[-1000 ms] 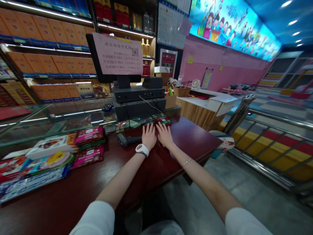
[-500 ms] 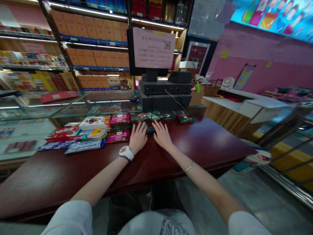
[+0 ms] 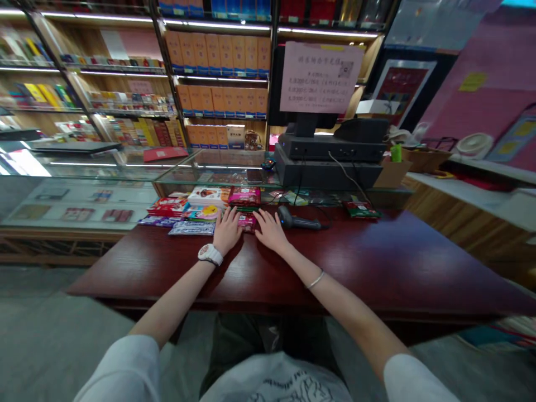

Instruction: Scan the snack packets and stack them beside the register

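Note:
My left hand (image 3: 227, 230), with a white watch on its wrist, lies palm down with fingers apart at the left end of a small pink packet (image 3: 247, 222). At the packet's right end rests my right hand (image 3: 271, 230), fingers also spread, a thin bangle on that wrist. Neither hand is closed round anything; exact fingertip contact is hard to make out. Just right of my right hand lies a black handheld barcode scanner (image 3: 299, 221). Behind the hands is another pink packet (image 3: 244, 195), and a silver-blue packet (image 3: 191, 228) lies left of my left hand.
Red packets (image 3: 168, 206) and a white packet (image 3: 208, 196) belong to the pile on the dark red desk (image 3: 335, 268). A green packet (image 3: 360, 209) lies farther right. A glass counter (image 3: 218, 174) and a black monitor stand (image 3: 330, 151) rise behind.
The view has turned left. Both hands have shifted left across the desk, from beside the scanner to the near pink packet, and the scanner is now uncovered.

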The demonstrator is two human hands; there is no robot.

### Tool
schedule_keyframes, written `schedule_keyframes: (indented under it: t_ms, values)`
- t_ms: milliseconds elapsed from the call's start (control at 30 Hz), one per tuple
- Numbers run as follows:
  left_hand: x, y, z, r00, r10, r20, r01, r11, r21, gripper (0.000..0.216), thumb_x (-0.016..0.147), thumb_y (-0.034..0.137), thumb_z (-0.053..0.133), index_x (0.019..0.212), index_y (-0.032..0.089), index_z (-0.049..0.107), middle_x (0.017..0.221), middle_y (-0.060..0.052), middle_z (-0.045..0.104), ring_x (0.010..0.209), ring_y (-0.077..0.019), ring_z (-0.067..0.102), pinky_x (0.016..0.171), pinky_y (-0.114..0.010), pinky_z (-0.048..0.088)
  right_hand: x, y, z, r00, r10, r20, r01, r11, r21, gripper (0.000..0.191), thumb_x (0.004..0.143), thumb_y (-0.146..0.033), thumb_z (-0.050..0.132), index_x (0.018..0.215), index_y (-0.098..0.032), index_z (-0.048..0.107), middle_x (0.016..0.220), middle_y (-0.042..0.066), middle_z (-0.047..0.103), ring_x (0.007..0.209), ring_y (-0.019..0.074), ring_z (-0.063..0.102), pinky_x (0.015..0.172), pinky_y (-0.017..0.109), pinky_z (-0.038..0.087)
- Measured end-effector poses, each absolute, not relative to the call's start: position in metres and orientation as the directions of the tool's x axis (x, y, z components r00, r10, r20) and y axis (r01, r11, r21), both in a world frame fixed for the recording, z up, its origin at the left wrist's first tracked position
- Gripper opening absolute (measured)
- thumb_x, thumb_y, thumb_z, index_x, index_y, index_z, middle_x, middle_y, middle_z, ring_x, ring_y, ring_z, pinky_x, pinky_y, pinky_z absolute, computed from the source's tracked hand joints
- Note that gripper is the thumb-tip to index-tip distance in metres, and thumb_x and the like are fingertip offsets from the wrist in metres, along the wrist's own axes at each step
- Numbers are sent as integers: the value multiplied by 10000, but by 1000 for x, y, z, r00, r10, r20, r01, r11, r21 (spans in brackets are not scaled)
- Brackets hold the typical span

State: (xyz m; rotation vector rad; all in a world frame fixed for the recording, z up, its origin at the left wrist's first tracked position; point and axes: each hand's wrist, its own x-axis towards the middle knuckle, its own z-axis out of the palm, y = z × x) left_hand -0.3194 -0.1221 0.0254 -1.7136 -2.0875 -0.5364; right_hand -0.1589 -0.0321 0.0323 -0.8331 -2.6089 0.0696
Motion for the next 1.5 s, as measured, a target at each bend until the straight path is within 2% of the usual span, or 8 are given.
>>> schedule_keyframes:
  t_ms: [267,533,667,833,1000,1200,1367,1500]
  values:
    - [-328,-131,12,-265,836,481,963,253,90,542,834,372,543,1331,154,549,1442,-156,521,1405,-320,385,1223,-542,150,-185,-28,13,-779,575,248,536,817,-211,660,898,-371,564,1496,-186,354,1546,181,374,1419,304,357,1183,575,164]
    - [-324,-130,7,-316,868,383,946,318,58,599,899,444,472,1398,113,497,1427,-195,529,1434,-357,333,1205,-554,143,-182,-23,-3,-789,601,124,549,782,-295,628,957,-423,485,1513,-185,318,1555,180,363,1438,310,332,1162,580,225]
    - [-323,-131,10,-301,884,357,952,301,58,588,910,434,462,1407,121,488,1355,-185,587,1388,-344,399,1210,-550,116,-180,-21,-2,-799,585,140,519,789,-329,569,941,-399,523,1463,-218,388,1536,158,405,1418,297,368,1147,590,249]
    - [-326,-135,15,-231,907,351,972,230,47,545,881,491,529,1308,158,588,1094,-140,691,1153,-309,588,1220,-509,105,-173,-18,4,-794,585,167,510,790,-340,468,908,-379,591,1323,-183,497,1395,155,562,1296,296,508,1135,588,258]
    - [-324,-134,11,-277,894,353,961,263,88,584,899,538,514,1388,219,530,1253,-138,647,1325,-361,458,1193,-561,132,-170,-18,8,-762,615,204,537,776,-331,361,910,-362,599,1222,-186,553,1294,142,635,1212,292,573,1102,538,316]
    - [-326,-129,6,-301,886,351,944,225,241,528,849,487,637,1297,211,590,1235,-120,663,1267,-312,524,1186,-546,186,-173,-14,1,-765,600,233,496,780,-381,360,875,-306,645,1209,-190,581,1266,114,659,1180,275,601,1052,468,393]
    - [-334,-126,5,-323,876,359,904,173,390,471,764,420,750,1163,189,654,1159,-106,698,1147,-286,604,1134,-527,301,-174,-12,-1,-765,586,266,453,784,-425,420,834,-284,670,1237,-192,594,1253,95,672,1152,271,617,1047,471,416]
    - [-339,-125,7,-291,894,340,873,103,476,501,709,292,776,1185,202,648,1203,-95,685,1166,-281,601,1083,-501,391,-171,-11,1,-748,585,313,431,787,-442,508,785,-220,661,1287,-204,584,1285,90,652,1182,259,601,1072,472,411]
